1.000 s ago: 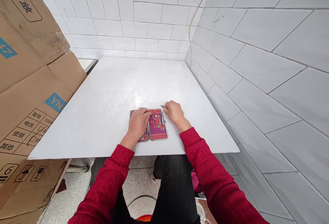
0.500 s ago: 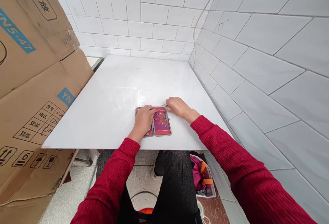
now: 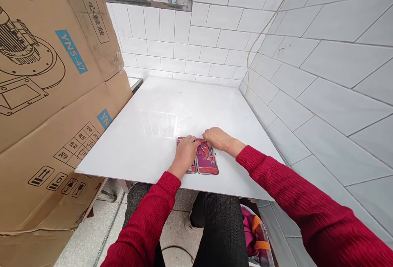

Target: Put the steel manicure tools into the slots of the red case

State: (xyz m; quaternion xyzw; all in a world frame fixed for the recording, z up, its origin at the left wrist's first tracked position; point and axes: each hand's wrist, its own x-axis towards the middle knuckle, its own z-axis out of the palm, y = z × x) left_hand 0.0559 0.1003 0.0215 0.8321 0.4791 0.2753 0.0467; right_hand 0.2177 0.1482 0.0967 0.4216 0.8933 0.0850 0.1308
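On the white tabletop lies an open manicure case (image 3: 208, 169), red and purple inside with a metal rim. Slim silver manicure tools (image 3: 210, 152) sit in the straps of its right half. My left hand (image 3: 185, 154) rests over the left half and grips the case, its fingers bent towards the middle; it hides most of that half. At the top edge of the right half, my right hand (image 3: 219, 138) is closed in a pinch. A small metal tool showed at its fingertips a moment ago; the fingers now mostly hide it.
A large cardboard box (image 3: 61, 128) stands along the left side of the white table (image 3: 153, 148). Tiled walls (image 3: 325, 75) rise behind and on the right, with a cable (image 3: 260, 34) in the corner. A bin with purple and orange items (image 3: 256, 234) is below at right.
My view has shifted, so the scene sits lower and further right. My right hand has come closer over the top edge of the case's right half. The left hand stays on the case.
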